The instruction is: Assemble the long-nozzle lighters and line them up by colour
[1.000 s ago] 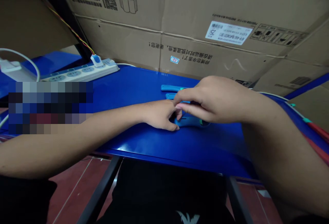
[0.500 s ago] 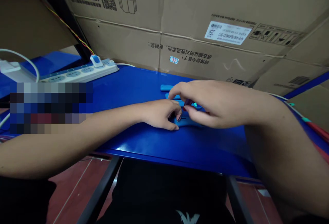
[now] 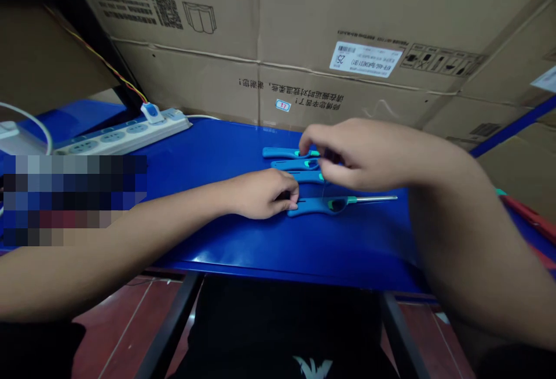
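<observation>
Several blue long-nosed lighters with green trim lie side by side on the blue table. My left hand [image 3: 271, 193] is closed at the handle end of the nearest lighter [image 3: 315, 206], thumb and fingertips pinching there. That lighter lies flat, its metal nozzle pointing right. Above the farther lighters hovers my right hand [image 3: 351, 153], its fingers curled together. A dark patch shows between those fingers, but what it is I cannot make out. My right hand partly covers the far lighter [image 3: 280, 152] and the lighter beside it [image 3: 289, 164]. Behind my left fingertips is another lighter [image 3: 308, 177].
A large cardboard box [image 3: 208, 60] stands along the back of the table [image 3: 243, 246]. At the left is a white power strip [image 3: 121, 135] with a plug and wires. A pixelated block hides part of the left side. Red items [image 3: 527, 214] lie at the right edge.
My right hand has lifted away from the nearest lighter, uncovering its trigger and nozzle. A purple-and-red item seen in its fingers earlier is now obscured. The view has shifted slightly.
</observation>
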Demonstrator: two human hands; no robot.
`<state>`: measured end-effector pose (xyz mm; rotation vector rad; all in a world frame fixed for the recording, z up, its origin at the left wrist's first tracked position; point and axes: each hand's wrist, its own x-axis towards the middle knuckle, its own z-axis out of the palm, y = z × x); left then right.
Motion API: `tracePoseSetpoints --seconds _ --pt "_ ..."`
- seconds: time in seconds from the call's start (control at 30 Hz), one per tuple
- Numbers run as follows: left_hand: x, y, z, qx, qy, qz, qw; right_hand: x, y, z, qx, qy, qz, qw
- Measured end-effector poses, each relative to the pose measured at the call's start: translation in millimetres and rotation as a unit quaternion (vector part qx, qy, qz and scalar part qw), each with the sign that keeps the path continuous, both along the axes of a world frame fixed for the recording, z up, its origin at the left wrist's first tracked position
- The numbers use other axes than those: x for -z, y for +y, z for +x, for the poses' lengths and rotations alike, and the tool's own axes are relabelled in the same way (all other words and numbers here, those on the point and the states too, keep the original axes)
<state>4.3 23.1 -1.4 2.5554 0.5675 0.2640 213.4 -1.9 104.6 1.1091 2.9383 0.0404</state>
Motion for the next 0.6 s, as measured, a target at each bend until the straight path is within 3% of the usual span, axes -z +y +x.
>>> tracePoseSetpoints --seconds 0.1,0.27,0.47,0.6 --pt "-0.5 -2.6 -0.2 -0.004 0.008 0.028 1.000 6.1 3.7 -3.3 -0.011 -0.033 -0.038 0.999" --pt "0.7 -2.9 -1.7 0.000 0.023 0.061 0.998 8.3 7.8 -1.0 -0.024 -0.024 -0.043 0.998" --pt "4.9 -8.0 2.2 0.010 0.111 0.254 0.961 7.0 6.8 3.1 -0.040 -0.032 -0.038 0.998" --pt "6.4 -9.8 10.3 0.029 0.154 0.290 0.944 7.4 5.0 1.4 -0.040 -0.032 -0.034 0.998"
